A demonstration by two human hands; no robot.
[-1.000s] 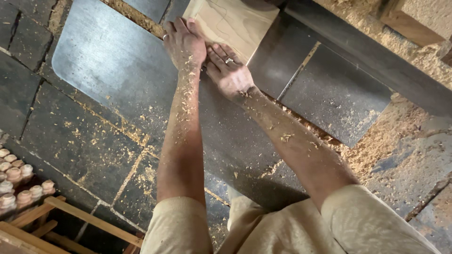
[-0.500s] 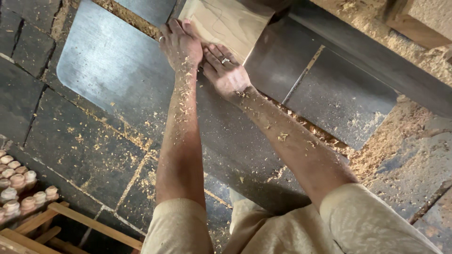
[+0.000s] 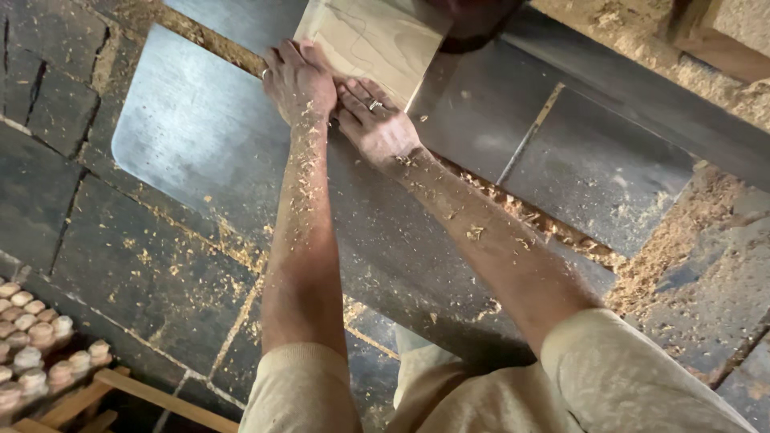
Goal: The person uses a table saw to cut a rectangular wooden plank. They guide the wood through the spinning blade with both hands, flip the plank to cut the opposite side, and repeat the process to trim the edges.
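Two hands pressing a wooden board flat on a metal saw table.

The grey metal table (image 3: 200, 144) carries a pale wooden board (image 3: 377, 40) at its far edge, pencilled with curved lines (a cutting guide, probably). The left hand (image 3: 301, 80) lies spread, palm down, on the board's near edge; the right hand (image 3: 377, 128) sits just beside it, fingers extended flat, likely to keep the board steady. Sawdust (image 3: 674, 240) dusts both forearms and the floor; small turned wooden pieces (image 3: 32, 345) rest lower left.

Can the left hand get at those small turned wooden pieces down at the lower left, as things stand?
Probably not without letting go: the left hand lies flat on the wooden board on the metal table, beside the right hand. The small turned wooden pieces sit well below, off the table.
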